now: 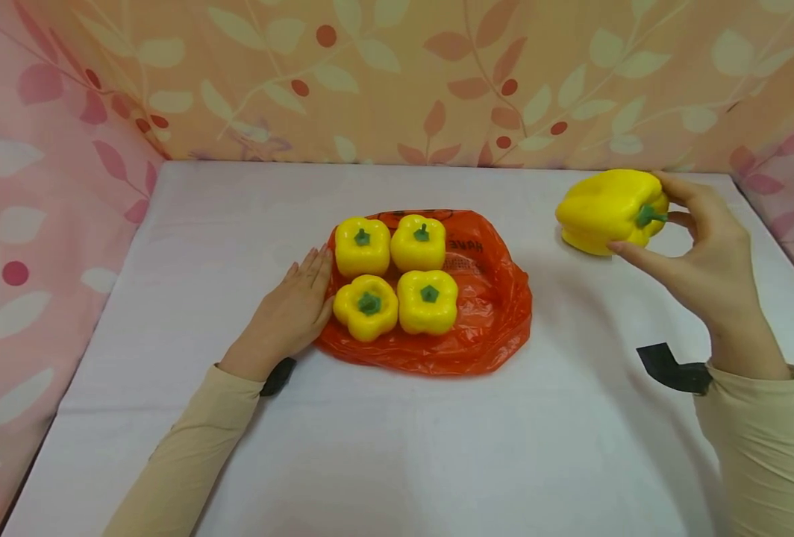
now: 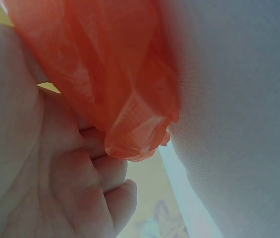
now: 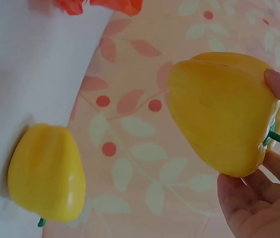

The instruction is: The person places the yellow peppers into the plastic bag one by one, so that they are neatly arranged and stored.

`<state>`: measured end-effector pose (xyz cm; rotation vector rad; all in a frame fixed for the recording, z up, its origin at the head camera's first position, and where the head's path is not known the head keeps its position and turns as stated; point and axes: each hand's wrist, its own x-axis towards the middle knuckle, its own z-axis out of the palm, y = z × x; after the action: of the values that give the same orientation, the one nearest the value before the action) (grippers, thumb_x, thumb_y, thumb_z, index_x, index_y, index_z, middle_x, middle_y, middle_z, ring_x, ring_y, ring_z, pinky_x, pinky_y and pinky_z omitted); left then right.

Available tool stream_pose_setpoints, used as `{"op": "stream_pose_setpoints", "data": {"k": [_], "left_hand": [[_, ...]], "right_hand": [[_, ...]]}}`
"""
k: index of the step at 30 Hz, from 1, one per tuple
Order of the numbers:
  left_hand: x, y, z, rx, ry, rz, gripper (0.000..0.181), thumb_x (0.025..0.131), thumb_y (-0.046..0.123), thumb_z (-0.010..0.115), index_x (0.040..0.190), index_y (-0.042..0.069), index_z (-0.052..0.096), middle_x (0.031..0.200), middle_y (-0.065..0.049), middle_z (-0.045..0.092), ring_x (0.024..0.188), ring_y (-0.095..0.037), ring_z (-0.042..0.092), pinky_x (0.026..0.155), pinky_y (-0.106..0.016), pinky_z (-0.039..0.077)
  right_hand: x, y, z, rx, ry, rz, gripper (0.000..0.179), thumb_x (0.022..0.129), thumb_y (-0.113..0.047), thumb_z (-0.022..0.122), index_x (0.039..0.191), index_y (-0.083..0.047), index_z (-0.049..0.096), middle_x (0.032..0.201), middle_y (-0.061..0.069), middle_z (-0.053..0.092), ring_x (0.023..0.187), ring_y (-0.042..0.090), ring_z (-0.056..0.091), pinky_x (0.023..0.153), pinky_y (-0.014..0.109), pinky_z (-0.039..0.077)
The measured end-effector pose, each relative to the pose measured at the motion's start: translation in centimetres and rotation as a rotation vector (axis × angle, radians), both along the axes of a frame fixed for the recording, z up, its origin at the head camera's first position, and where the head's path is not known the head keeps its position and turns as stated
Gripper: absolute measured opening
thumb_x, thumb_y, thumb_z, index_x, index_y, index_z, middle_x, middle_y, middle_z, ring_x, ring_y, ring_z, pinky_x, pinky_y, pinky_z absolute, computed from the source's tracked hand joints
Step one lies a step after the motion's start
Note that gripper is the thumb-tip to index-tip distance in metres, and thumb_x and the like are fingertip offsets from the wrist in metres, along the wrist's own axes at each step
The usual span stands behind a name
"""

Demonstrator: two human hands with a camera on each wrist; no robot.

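Observation:
My right hand (image 1: 719, 250) holds a yellow bell pepper (image 1: 608, 205) on its side above the right of the table, thumb and fingers round its stem end; its green stem points towards my palm. Below it, partly hidden in the head view, a second yellow bell pepper (image 3: 48, 171) lies on the table in the right wrist view. Several yellow bell peppers (image 1: 427, 302) stand upright, stems up, on the left part of a red plastic bag (image 1: 484, 328). My left hand (image 1: 296, 306), fingers extended, rests against the bag's left edge beside the peppers.
A white cloth (image 1: 437, 447) covers the table. Floral fabric (image 1: 397, 82) rises behind its back edge and along both sides. The right part of the red bag shows bare, crumpled plastic with dark print.

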<state>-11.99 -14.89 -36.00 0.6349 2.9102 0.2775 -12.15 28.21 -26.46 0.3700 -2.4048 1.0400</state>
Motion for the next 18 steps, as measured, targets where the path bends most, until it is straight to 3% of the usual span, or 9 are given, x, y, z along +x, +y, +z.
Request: {"op": "stream_pose_setpoints", "data": {"k": [9,15,18], "left_hand": [[0.0,-0.2,-0.1,0.005,0.006,-0.004,0.065,0.100,0.024,0.039,0.147,-0.009,0.010,0.154,-0.022,0.011,0.143,-0.033,0.008,0.114,-0.048,0.011],[0.0,-0.1,0.0,0.004,0.013,-0.007,0.064,0.100,0.025,0.040,0.147,-0.009,0.011,0.154,-0.023,0.012,0.142,-0.033,0.009,0.114,-0.048,0.012],[0.0,-0.2,0.0,0.007,0.016,-0.010,0.064,0.100,0.024,0.040,0.146,-0.010,0.011,0.154,-0.023,0.012,0.142,-0.033,0.009,0.113,-0.048,0.012]], "right_hand": [[-0.1,-1.8,0.2,0.069,-0.018,0.072,0.075,0.064,0.008,0.081,0.133,-0.005,0.054,0.126,0.008,0.057,0.111,0.002,0.046,0.091,0.013,0.038],[-0.2,-2.9,0.2,0.121,-0.059,0.121,0.078,0.065,0.006,0.082,0.136,-0.008,0.052,0.124,-0.001,0.056,0.106,-0.001,0.045,0.088,0.011,0.038],[-0.3,-3.6,0.1,0.141,-0.084,0.147,0.078,0.066,0.005,0.082,0.136,-0.009,0.052,0.123,0.002,0.056,0.103,-0.001,0.045,0.087,0.009,0.038]]}}
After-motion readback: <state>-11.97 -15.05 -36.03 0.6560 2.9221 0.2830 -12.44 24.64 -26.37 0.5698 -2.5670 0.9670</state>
